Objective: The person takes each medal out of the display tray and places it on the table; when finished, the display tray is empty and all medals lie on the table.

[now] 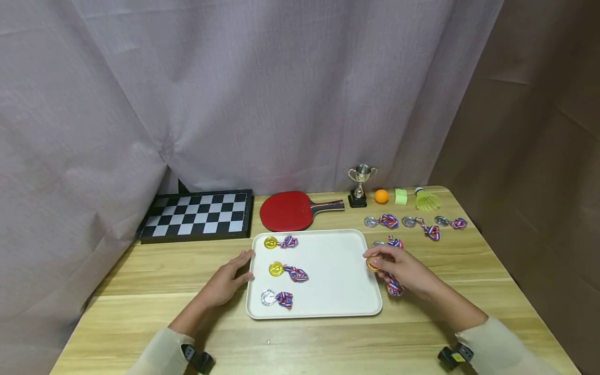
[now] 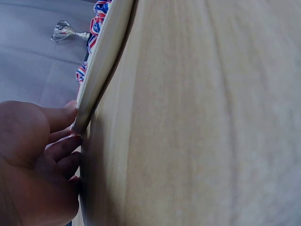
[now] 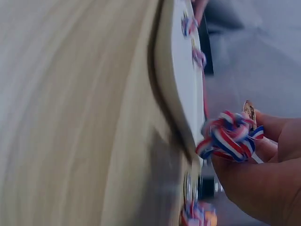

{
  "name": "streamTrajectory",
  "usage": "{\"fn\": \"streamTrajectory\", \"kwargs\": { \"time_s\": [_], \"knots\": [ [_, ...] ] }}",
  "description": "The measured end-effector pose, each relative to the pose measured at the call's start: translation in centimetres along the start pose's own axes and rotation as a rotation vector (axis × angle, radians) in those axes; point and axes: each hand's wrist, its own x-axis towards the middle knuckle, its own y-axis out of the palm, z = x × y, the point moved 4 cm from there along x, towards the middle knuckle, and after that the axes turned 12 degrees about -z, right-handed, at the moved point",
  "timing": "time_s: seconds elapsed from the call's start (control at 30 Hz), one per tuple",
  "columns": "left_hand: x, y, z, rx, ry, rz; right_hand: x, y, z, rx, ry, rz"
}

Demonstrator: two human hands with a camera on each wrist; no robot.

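In the head view, my right hand pinches a bronze-coloured medal over the right edge of a white tray. Its bunched red, white and blue ribbon hangs below the fingers. My left hand touches the tray's left rim, thumb and fingertips against it. Along the left of the tray lie a gold medal, a second gold medal and a silver medal, each with a bundled ribbon. Another silver medal lies right of the tray, partly hidden by my right hand.
Behind the tray lie a chessboard and a red table tennis bat. A small trophy, an orange ball, a green cube and a shuttlecock line the back. Several silver medals lie before them.
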Motion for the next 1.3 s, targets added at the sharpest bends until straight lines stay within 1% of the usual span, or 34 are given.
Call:
{"fn": "streamTrajectory", "kwargs": {
  "time_s": [0.1,0.23,0.33,0.4,0.53,0.63,0.8,0.87,1.07,1.3],
  "knots": [
    [0.0,0.0,-0.1,0.000,0.004,-0.006,0.1,-2.5,-0.8,-0.029,0.014,-0.065],
    [-0.1,-0.1,-0.2,0.003,0.010,-0.015,0.3,-5.5,-1.7,-0.095,-0.013,-0.152],
    [0.0,0.0,-0.2,0.007,0.006,-0.015,0.7,-7.6,-2.4,-0.193,-0.025,-0.223],
    [0.0,0.0,-0.2,0.008,0.005,-0.016,1.0,-8.9,-3.1,-0.273,-0.018,-0.269],
    [0.0,-0.1,-0.2,0.003,0.002,-0.016,1.7,-10.6,-4.3,-0.382,-0.003,-0.316],
    [0.0,0.0,-0.1,-0.001,0.000,-0.014,2.3,-11.1,-5.0,-0.444,-0.023,-0.336],
    [0.0,0.1,0.0,0.000,-0.010,-0.012,3.2,-11.0,-5.4,-0.573,-0.087,-0.387],
    [0.0,0.1,0.1,0.000,-0.022,-0.011,3.4,-10.9,-5.4,-0.606,-0.101,-0.400],
    [0.0,0.1,0.0,-0.006,-0.031,-0.003,3.6,-10.6,-5.2,-0.636,-0.106,-0.403],
    [0.0,0.1,0.0,-0.008,-0.023,-0.004,3.3,-10.6,-4.0,-0.625,-0.158,-0.430]
  ]
}}
